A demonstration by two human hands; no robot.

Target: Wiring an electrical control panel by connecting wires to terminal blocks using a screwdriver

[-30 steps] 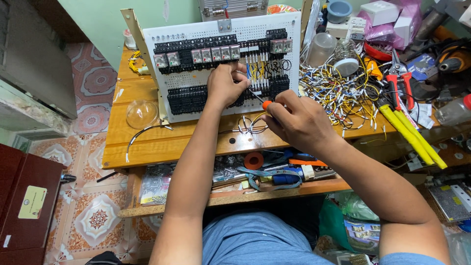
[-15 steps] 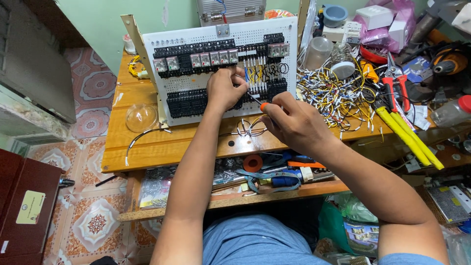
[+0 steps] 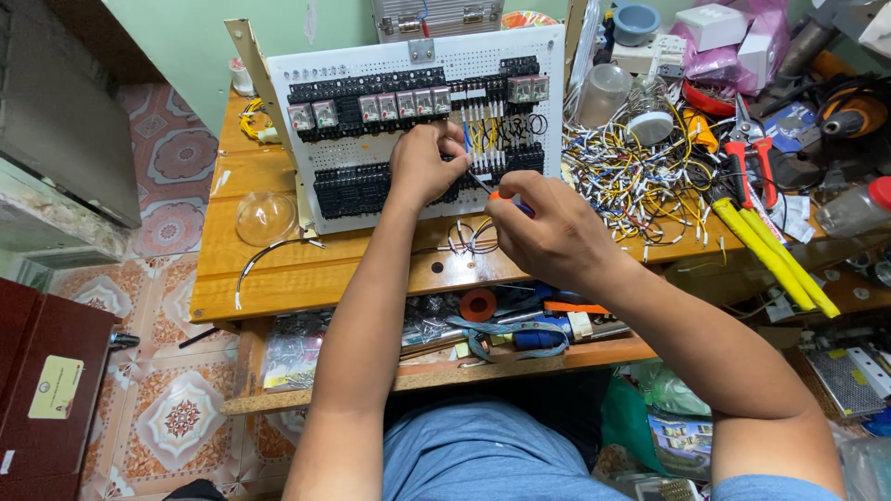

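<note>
Since the earlier frame, little is changed: the left hand (image 3: 422, 162) is kept pinched on wires at the white panel (image 3: 418, 74), and an orange-handled screwdriver (image 3: 492, 190) is gripped by the right hand (image 3: 548, 232). Several terminals appear wired; many loose wires (image 3: 631, 176) remain heaped beside it.

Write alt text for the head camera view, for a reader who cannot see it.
A person's left hand rests on a white perforated panel of black relay blocks, while the right hand points a small screwdriver at it. The panel leans on a wooden bench beside tangled wires.
</note>
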